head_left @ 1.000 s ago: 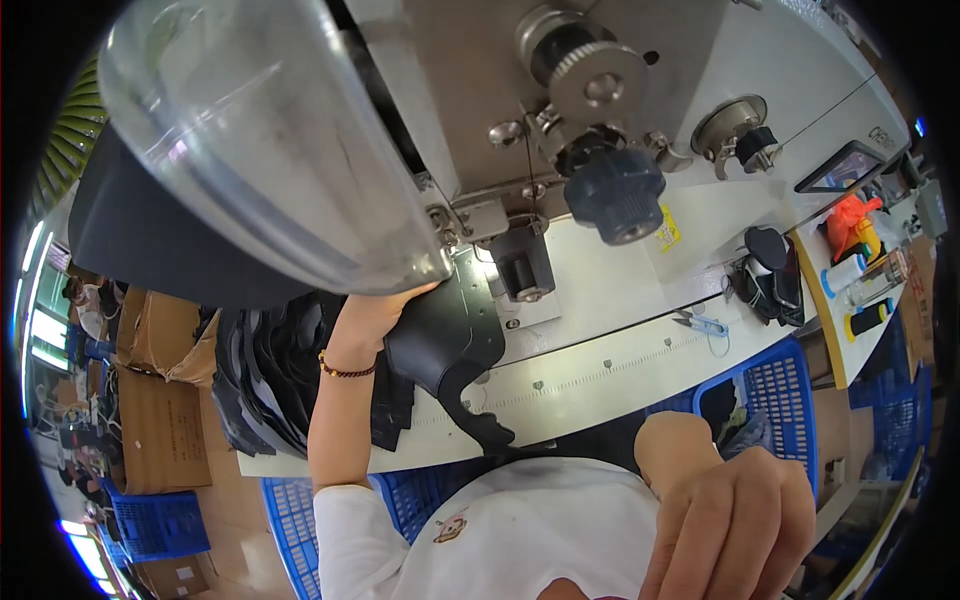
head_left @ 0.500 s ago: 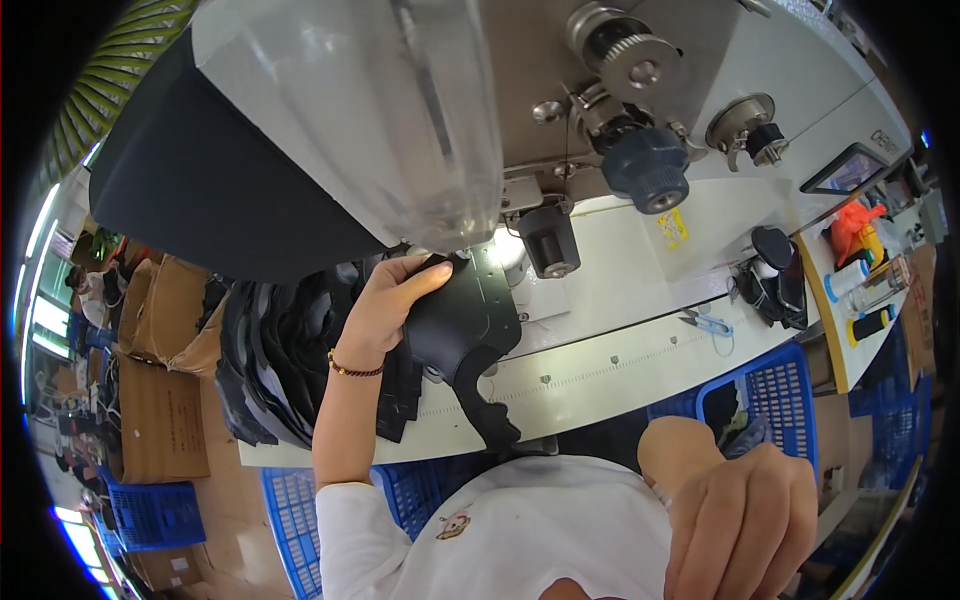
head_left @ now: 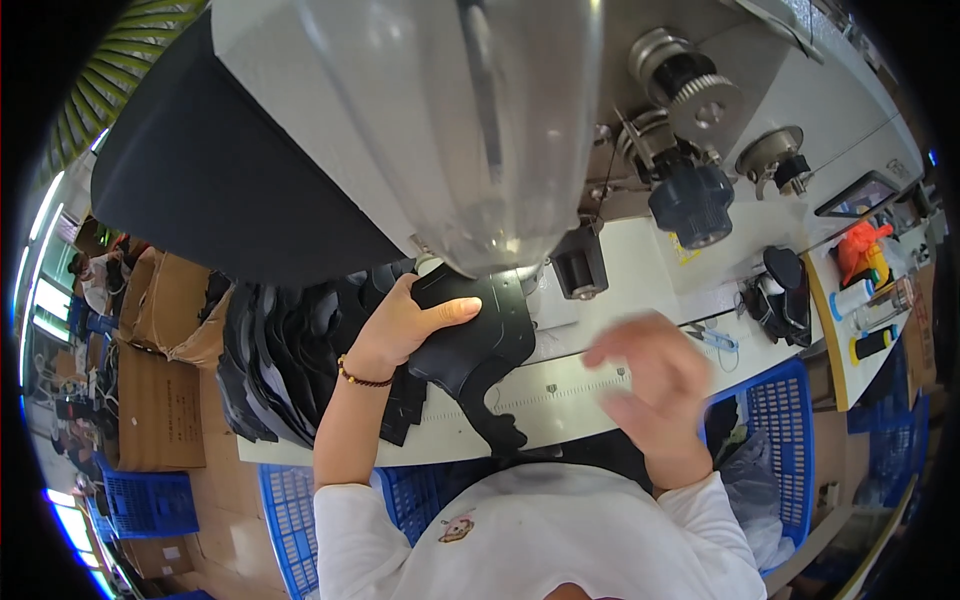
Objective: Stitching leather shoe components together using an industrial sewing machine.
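Observation:
My left hand, with a beaded bracelet at the wrist, grips a flat black shoe-upper piece. The thumb presses on its top and the other fingers are mostly hidden. The piece has a curved edge and a narrow strip hanging toward me; its far end lies under the clear guard of the sewing machine. Over the table's front edge, my right hand is smeared by motion, its fingers bent. I cannot make out anything in it. Beside my left forearm lies a stack of similar black pieces.
Blue-handled thread snips and a black pouch-like item lie right on the white table. A side shelf holds thread spools. Blue baskets stand below the table edge. Cardboard boxes are at left.
My right hand has swung up and leftward from close to my body to the table's front edge. My left hand and the black piece have shifted slightly right; the whole view has also shifted a little.

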Available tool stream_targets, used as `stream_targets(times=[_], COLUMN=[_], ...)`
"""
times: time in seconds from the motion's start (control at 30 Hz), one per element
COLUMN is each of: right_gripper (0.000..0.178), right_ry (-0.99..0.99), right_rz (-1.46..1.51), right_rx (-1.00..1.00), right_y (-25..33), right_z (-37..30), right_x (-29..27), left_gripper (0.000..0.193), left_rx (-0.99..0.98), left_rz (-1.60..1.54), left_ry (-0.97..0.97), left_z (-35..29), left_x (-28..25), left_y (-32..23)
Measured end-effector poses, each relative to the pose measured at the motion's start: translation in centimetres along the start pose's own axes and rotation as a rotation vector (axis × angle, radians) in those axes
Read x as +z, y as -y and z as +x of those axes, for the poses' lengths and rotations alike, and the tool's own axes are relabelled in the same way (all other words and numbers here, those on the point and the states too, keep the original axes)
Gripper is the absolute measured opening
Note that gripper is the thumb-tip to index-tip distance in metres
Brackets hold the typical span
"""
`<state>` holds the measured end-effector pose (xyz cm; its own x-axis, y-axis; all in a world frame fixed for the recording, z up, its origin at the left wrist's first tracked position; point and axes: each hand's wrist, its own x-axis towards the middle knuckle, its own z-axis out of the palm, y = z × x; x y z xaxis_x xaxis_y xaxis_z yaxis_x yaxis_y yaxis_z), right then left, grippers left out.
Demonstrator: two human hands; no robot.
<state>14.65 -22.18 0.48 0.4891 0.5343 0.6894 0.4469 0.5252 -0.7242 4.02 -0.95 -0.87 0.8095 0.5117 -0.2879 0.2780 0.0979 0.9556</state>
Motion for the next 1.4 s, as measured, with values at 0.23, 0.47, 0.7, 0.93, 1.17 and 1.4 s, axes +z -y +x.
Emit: stream_targets(times=[0.23,0.47,0.7,0.93,1.17,1.4], right_gripper=[0.028,0.035,0.035,0.033,0.029,0.017], right_ry=[0.285,0.306,0.252,0.174,0.176,0.068], right_rz=[0.585,0.505,0.498,0.518,0.461,0.501], right_rx=[0.937,0.861,0.851,0.846,0.871,0.791], right_y=[-5.3,-4.9,-5.5,-6.2,-7.2,-8.2], right_z=[-2.5,-2.2,-2.0,-1.4,-0.6,0.0], right_x=[4.7,4.7,5.1,5.7,5.9,6.2], left_gripper=[0.062,0.053,0.055,0.031,0.019,0.022], left_rx=[0.101,0.203,0.058,0.412,0.4,0.517], left_rz=[0.079,-0.115,-0.209,-0.049,0.184,-0.049], left_ry=[0.02,0.066,0.065,0.191,0.105,0.108], left_z=[0.5,-0.4,0.0,2.7,5.2,6.9], left_x=[-0.1,1.2,0.9,-1.2,-2.9,-3.9], left_y=[-0.3,-2.0,-2.5,-0.1,1.5,3.9])
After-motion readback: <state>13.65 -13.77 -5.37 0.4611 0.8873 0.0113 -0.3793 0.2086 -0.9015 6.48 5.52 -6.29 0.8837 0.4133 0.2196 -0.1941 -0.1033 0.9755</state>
